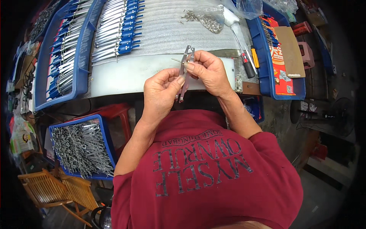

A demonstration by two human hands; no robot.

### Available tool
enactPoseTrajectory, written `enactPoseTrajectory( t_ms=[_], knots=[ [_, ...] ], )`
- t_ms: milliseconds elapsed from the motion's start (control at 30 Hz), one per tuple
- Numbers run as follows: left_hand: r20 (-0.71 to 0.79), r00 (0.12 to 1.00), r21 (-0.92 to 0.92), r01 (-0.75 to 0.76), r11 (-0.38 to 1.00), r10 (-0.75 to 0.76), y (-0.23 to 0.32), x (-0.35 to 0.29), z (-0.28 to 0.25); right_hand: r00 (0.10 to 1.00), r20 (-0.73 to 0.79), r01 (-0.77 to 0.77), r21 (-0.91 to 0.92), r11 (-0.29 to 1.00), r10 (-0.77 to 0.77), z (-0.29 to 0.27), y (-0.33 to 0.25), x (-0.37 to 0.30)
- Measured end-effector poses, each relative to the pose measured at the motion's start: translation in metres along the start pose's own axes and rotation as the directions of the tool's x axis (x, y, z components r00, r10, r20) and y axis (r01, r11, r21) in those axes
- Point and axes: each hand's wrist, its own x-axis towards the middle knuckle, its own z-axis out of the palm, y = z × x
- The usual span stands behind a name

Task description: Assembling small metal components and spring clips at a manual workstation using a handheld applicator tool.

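Observation:
Both hands meet over the near edge of the white work board (122, 76). They grip a long narrow metal piece (182, 89) made of two slim strips side by side, held nearly upright. My left hand (162, 89) pinches its lower half between thumb and fingers. My right hand (209, 72) closes round the upper half, thumb pressed against it. A thin pin (176, 60) sticks out leftward near the upper end; whether it is seated in the strips I cannot tell. The fingers hide the middle of the piece.
Blue-ended metal parts (124, 34) lie in a row on foam sheeting (164, 30). A blue tray (82, 65) of similar parts stands left; another blue bin (105, 137) holds metal strips. Small pins (211, 23) and screwdrivers (248, 65) lie right, beside a blue crate (268, 82).

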Motion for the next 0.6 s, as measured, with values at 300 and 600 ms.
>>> enactPoseTrajectory(
  t_ms=[300,600],
  knots=[
    [-0.034,0.998,0.069,-0.048,0.996,0.05,0.0013,-0.0024,0.0043,0.997,-0.053,0.043,-0.177,0.983,-0.053,0.0006,0.0104,-0.0004],
    [-0.063,0.998,-0.052,-0.004,0.999,0.0,0.0041,0.0003,0.0053,0.999,-0.047,-0.032,-0.093,0.995,0.027,0.0005,0.0091,0.0018]
  ],
)
